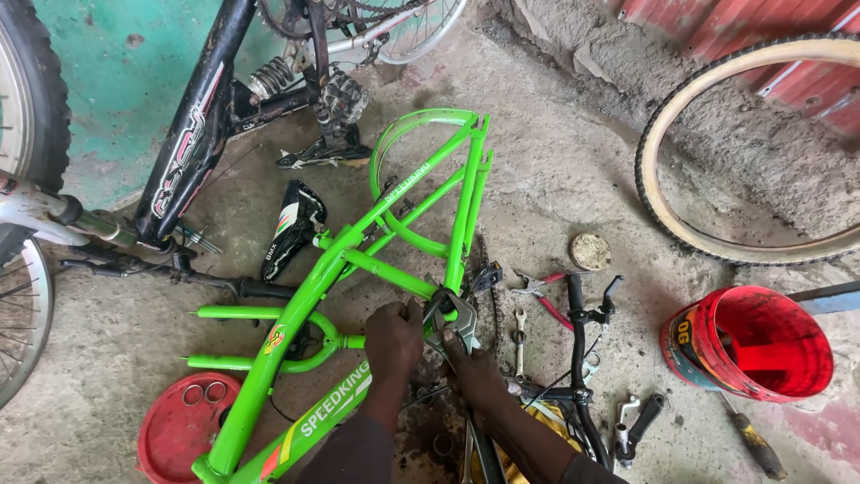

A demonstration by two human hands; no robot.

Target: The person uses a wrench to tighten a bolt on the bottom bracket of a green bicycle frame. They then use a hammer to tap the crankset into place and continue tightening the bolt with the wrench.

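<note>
Green bicycle frame [340, 269] was laid flat on the concrete floor [555, 170] in the middle of the scene, its rear stays and green mudguard [403, 179] pointing to the far side and its front end lying nearest, at the lower left. A black bicycle [193, 125] was stood at the far left, and a bare cream-walled tyre [663, 197] was leaned at the far right. A red bucket [752, 345] was set on the floor at the right, and a red lid [175, 430] with two metal rings on it was seen at the near left, touching the frame's near end. A black saddle [291, 229] lay just left of the frame. A black handlebar [578, 358] with its brake levers was laid right of the hands.

The left hand [394, 341] was closed on the frame at the bottom bracket; its grip was curled tight around the green tube. The right hand [475, 372] was wrapped around the handle of a metal wrench [457, 323], whose head was set against the frame just beside the left hand. Whether the wrench's head was fully seated on a fitting could not be told.

Red-handled pliers [546, 291] and a small spanner [520, 336] were left just right of the wrench, with a round rusty disc [589, 252] beyond them and a screwdriver [752, 439] near the bucket.
</note>
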